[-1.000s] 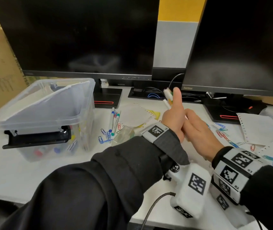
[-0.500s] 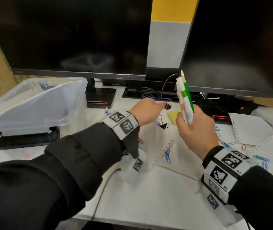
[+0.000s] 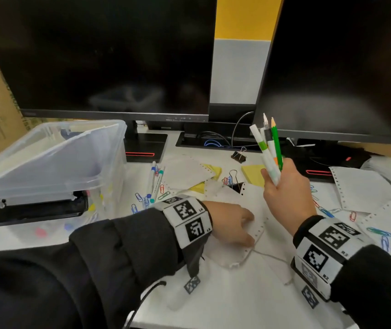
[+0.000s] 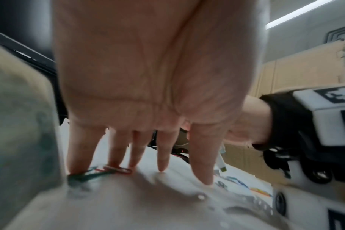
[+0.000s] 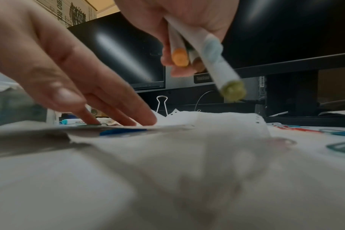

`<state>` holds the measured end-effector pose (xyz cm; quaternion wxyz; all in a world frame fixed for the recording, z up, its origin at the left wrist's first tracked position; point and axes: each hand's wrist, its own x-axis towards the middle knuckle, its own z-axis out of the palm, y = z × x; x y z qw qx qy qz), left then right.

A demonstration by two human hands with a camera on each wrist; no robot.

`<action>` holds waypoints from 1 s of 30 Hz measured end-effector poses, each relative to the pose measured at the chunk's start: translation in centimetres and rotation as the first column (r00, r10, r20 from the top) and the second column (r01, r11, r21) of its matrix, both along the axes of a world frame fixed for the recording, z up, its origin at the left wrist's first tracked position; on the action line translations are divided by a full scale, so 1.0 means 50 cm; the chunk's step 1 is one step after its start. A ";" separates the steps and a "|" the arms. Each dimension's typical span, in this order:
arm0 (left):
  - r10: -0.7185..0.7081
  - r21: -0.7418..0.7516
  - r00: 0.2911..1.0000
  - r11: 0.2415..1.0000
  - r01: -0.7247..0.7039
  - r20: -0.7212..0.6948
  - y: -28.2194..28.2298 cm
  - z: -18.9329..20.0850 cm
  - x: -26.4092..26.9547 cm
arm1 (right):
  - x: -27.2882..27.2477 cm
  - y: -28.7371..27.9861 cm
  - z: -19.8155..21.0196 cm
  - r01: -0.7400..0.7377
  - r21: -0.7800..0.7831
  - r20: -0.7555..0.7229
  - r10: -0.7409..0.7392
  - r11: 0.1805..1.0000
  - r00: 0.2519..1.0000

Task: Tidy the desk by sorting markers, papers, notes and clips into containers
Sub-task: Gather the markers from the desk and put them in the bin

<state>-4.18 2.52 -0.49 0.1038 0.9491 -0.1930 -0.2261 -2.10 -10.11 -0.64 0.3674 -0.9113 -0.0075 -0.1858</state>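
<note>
White perforated paper (image 3: 244, 210) is pressed flat on the desk (image 3: 213, 305) by the left hand (image 3: 231, 223), whose fingers (image 4: 161, 155) are held straight and spread, tips down on the sheet; nothing is gripped by them. Two paper clips (image 4: 100, 172), one green and one red, are seen at the fingertips in the left wrist view, touching or just under the outer two, with their long axes lying across the line of the fingers. The coming move is judged to turn on this: the clips lie right at the left fingertips, so the left hand is far the nearer, and a short curl of the fingers would be needed to pinch them.

A bunch of markers (image 3: 269, 150) is gripped in the closed fingers of the right hand (image 3: 284, 188), raised above the desk with the tips pointing up and away. The clear plastic bin (image 3: 54, 157) stands well to the left, beyond the left arm. More markers (image 3: 155, 181) are left lying near the bin, roughly lengthwise away from the person.
</note>
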 end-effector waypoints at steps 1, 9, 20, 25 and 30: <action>0.019 -0.048 1.000 0.999 -0.018 0.003 0.007 0.010 0.001 | -0.001 0.001 0.001 0.005 -0.012 0.001 -0.005 1.000 1.000; 0.518 -0.098 0.815 0.854 -0.512 0.260 0.153 0.077 0.093 | 0.003 0.005 0.001 0.025 -0.142 0.017 -0.023 0.989 1.000; 0.407 0.356 0.856 0.786 -0.505 0.318 0.187 0.019 0.117 | 0.002 0.003 0.002 0.030 0.098 0.002 -0.031 0.995 1.000; 0.479 0.213 0.826 0.810 -0.546 0.297 0.198 0.002 0.106 | 0.000 0.003 0.003 0.048 0.039 0.015 -0.049 0.998 0.999; 0.503 0.201 0.823 0.806 -0.557 0.264 0.197 0.000 0.100 | -0.002 -0.002 -0.001 0.045 -0.109 0.032 -0.042 0.993 0.999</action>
